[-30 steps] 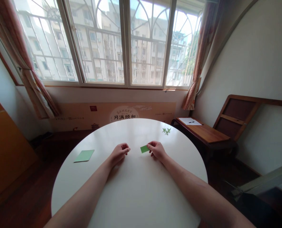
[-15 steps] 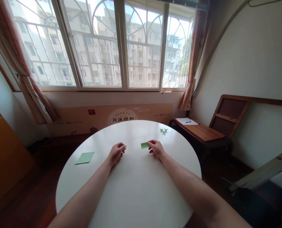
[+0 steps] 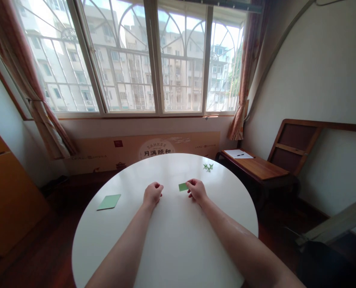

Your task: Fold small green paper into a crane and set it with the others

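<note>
Between the thumb and fingers of my right hand is a small rectangular piece of green paper, held just above the white round table. My left hand is curled closed, thumb against the forefinger, a short way left of that paper; nothing shows in it. On the table's left side lies a stack of pale green square paper. Small green folded paper pieces sit together near the far right of the table, beyond my right hand.
A low wooden bench bearing a white sheet with a dark pen-like item stands right of the table. Behind the table a long printed box lies under the barred window. An orange-brown cabinet is at left.
My left hand has shifted right, toward the green paper, and turned so its back faces me more. My right hand keeps its hold on the paper. The whole view has moved slightly.
</note>
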{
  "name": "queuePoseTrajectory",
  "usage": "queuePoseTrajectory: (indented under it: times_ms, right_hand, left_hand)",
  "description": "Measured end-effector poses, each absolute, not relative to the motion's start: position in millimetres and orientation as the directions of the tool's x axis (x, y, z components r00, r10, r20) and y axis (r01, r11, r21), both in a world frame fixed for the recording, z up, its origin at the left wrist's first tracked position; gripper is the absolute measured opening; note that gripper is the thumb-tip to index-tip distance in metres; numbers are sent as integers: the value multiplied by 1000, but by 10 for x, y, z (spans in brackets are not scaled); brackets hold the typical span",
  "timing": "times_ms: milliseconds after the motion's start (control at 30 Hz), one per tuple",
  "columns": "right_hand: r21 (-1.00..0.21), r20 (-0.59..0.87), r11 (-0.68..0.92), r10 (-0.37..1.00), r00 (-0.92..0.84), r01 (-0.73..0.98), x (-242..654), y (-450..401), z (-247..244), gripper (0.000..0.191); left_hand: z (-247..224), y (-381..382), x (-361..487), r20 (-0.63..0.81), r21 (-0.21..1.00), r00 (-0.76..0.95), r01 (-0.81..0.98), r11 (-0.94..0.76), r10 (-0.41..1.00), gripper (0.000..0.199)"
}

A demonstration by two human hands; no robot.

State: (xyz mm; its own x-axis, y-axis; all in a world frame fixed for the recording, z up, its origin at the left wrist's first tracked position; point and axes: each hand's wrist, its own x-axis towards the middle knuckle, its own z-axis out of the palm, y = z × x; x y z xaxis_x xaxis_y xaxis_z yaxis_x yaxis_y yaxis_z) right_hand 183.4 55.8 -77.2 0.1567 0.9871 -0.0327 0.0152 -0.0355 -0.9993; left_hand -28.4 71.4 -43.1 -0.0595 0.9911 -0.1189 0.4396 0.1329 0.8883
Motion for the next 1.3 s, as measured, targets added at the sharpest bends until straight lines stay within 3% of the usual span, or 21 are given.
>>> queuePoseTrajectory:
  times_ms: [267,600,867,1067,1300]
  right_hand:
    - [-1000,-5,-5,995,100,-3,1942,570,-794,32]
    - [-1000,-21,-20,998,61,-16,1916,529,-764,30]
    - [-990,48,49,999,6,-130,1810,325,-535,21]
    - [-959,130,118,991,-31,-258,1681,104,-349,35]
    - [-936,131,123,991,-1,-330,1658,10,-266,36]
  left_hand:
    - [-432,705,-272,-57,868,17,496,41,998,35]
    - [-377,674,-230,111,792,189,576,-201,976,32]
    - [-143,447,-89,188,811,341,475,-342,921,24]
    - [45,312,-32,175,881,386,350,-319,906,24]
    - [145,258,-78,78,945,312,281,-170,947,22]
